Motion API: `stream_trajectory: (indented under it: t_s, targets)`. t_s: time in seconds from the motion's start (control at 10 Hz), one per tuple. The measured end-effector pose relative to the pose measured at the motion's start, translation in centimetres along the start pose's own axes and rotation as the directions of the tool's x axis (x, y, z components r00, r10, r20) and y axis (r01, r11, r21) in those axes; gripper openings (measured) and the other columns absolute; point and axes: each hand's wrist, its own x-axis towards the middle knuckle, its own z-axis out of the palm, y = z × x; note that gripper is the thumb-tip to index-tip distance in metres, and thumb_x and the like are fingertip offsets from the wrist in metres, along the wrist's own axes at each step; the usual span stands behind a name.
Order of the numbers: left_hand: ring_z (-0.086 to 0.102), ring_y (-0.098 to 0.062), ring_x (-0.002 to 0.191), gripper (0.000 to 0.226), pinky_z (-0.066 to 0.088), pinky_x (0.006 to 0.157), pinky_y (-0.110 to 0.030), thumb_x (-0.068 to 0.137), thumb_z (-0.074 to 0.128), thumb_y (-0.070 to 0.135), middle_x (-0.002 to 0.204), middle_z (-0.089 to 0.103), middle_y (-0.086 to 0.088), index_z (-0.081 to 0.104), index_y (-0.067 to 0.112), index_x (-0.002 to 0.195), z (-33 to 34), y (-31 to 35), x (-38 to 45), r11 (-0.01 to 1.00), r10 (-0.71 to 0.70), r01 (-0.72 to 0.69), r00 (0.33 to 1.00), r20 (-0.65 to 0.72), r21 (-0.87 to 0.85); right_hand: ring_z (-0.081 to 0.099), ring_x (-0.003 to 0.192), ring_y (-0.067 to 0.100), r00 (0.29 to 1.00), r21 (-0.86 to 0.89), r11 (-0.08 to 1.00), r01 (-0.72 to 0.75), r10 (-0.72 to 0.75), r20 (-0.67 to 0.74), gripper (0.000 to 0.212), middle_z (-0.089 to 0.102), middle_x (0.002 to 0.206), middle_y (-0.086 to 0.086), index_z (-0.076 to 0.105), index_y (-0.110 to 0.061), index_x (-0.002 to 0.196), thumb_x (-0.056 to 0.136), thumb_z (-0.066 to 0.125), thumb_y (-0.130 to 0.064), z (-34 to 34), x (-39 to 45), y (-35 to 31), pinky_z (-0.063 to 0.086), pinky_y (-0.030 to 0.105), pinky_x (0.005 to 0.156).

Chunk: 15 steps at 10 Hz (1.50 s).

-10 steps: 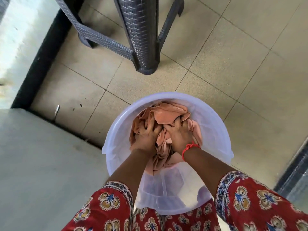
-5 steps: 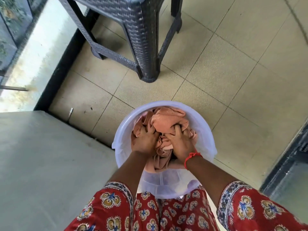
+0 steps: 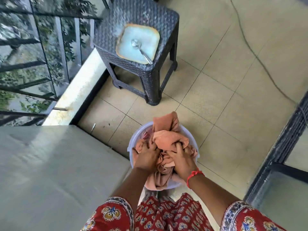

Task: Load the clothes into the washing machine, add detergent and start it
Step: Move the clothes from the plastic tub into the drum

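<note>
1. My left hand (image 3: 146, 155) has its fingers curled into the peach clothes (image 3: 168, 140).
2. My right hand (image 3: 180, 158) grips the same bundle, fingers dug in.
3. Clothes bulge out of the white tub (image 3: 131, 144) on the tiled floor (image 3: 216, 97).
4. Wicker stool (image 3: 138, 39) beyond, holding a tray (image 3: 138, 42) and spoon (image 3: 141, 50).

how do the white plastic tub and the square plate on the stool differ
The round white plastic tub sits on the tiled floor, while the square pale blue plate rests higher, on the dark woven stool. The tub is heaped with peach-coloured cloth gripped by the left hand and right hand; the plate holds only a metal spoon, untouched. Both are open containers seen from above.
</note>
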Motion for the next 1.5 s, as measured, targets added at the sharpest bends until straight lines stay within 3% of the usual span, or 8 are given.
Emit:
stream_trajectory:
  t_s: [0.2,0.4,0.6,0.8,0.9,1.1,1.3,1.5]
  targets:
    - [0.016,-0.042,0.139,0.081,0.026,0.094,-0.076,0.084,0.059,0.046,0.158,0.005,0.001,0.008,0.042,0.146,-4.2,2.3,-6.3,0.998,-0.043,0.044,0.998,-0.044,0.037,0.018,0.141,0.040,0.996,-0.086,0.996,0.032,-0.024,0.089,0.042,0.021,0.156,0.008,0.047,-0.035,0.138,0.098,0.049,-0.022,-6.3,-6.7,-4.3,0.020,0.057,0.110]
    - [0.021,-0.040,0.135,0.073,0.028,0.091,-0.074,0.085,0.049,0.039,0.157,0.006,0.002,0.009,0.041,0.146,-7.8,4.0,-13.0,0.999,0.013,-0.007,0.990,-0.139,0.046,0.058,0.104,0.039,0.985,0.057,0.994,0.092,-0.083,-0.148,0.035,0.051,0.123,0.008,0.054,-0.036,0.115,0.089,0.037,-0.020,-7.6,-12.3,-5.5,0.052,0.046,0.087]
    - [0.031,-0.047,0.126,0.071,0.039,0.094,-0.061,0.080,0.047,0.034,0.153,0.016,-0.003,0.022,0.032,0.146,-9.9,4.8,-18.0,0.998,0.049,-0.043,0.981,-0.187,0.038,0.055,0.111,0.022,0.982,-0.009,1.000,0.027,-0.028,-0.186,0.047,0.056,0.119,-0.002,0.041,-0.042,0.117,0.080,0.025,-0.066,-8.5,-15.6,-5.7,0.044,0.049,0.092]
    - [0.034,-0.042,0.120,0.066,0.044,0.081,-0.062,0.075,0.041,0.031,0.145,0.020,0.000,0.026,0.035,0.140,-11.5,5.8,-21.7,1.000,0.016,-0.009,0.964,-0.266,0.029,0.039,0.130,0.038,0.987,-0.188,0.982,0.032,-0.061,-0.148,0.048,0.040,0.145,0.007,0.048,-0.040,0.128,0.089,0.022,-0.047,-12.0,-20.0,-8.6,0.032,0.059,0.103]
    - [0.028,-0.037,0.124,0.064,0.041,0.078,-0.064,0.078,0.046,0.025,0.144,0.023,0.001,0.023,0.037,0.137,-13.2,6.7,-23.8,0.999,-0.047,0.044,0.957,-0.287,-0.015,0.051,0.118,0.023,0.966,-0.095,0.993,0.063,-0.084,-0.243,0.050,0.049,0.129,0.000,0.045,-0.044,0.117,0.082,0.024,-0.074,-13.0,-20.2,-8.8,0.045,0.046,0.092]
    - [0.035,-0.037,0.116,0.066,0.049,0.073,-0.063,0.077,0.051,0.022,0.141,0.024,0.003,0.022,0.039,0.134,-16.9,7.3,-28.2,0.993,-0.078,0.042,0.929,-0.362,-0.107,0.055,0.096,-0.016,0.930,-0.150,0.953,0.265,-0.293,-0.220,0.028,0.044,0.113,0.003,0.047,-0.029,0.123,0.097,0.038,-0.033,-18.2,-26.3,-13.6,0.042,0.009,0.072]
    - [0.050,-0.037,0.092,0.046,0.046,0.085,-0.047,0.076,0.054,0.028,0.131,0.038,-0.005,0.050,0.020,0.121,-21.9,6.9,-36.9,0.991,-0.127,0.081,0.839,-0.529,-0.109,0.058,0.108,0.010,0.783,-0.421,0.785,0.455,-0.578,-0.231,0.054,0.045,0.119,-0.018,0.045,-0.044,0.116,0.071,0.017,-0.055,-20.8,-27.8,-17.9,0.040,0.028,0.068]
    - [0.054,-0.039,0.106,0.047,0.042,0.083,-0.040,0.076,0.058,0.026,0.141,0.039,-0.009,0.052,0.018,0.122,-26.4,5.6,-48.1,0.974,-0.226,0.147,0.643,-0.732,-0.172,0.053,0.102,0.040,0.541,-0.563,0.516,0.646,-0.830,-0.140,0.049,0.033,0.116,0.003,0.047,-0.036,0.103,0.066,0.051,-0.005,-24.7,-34.2,-27.6,0.054,0.051,0.079]
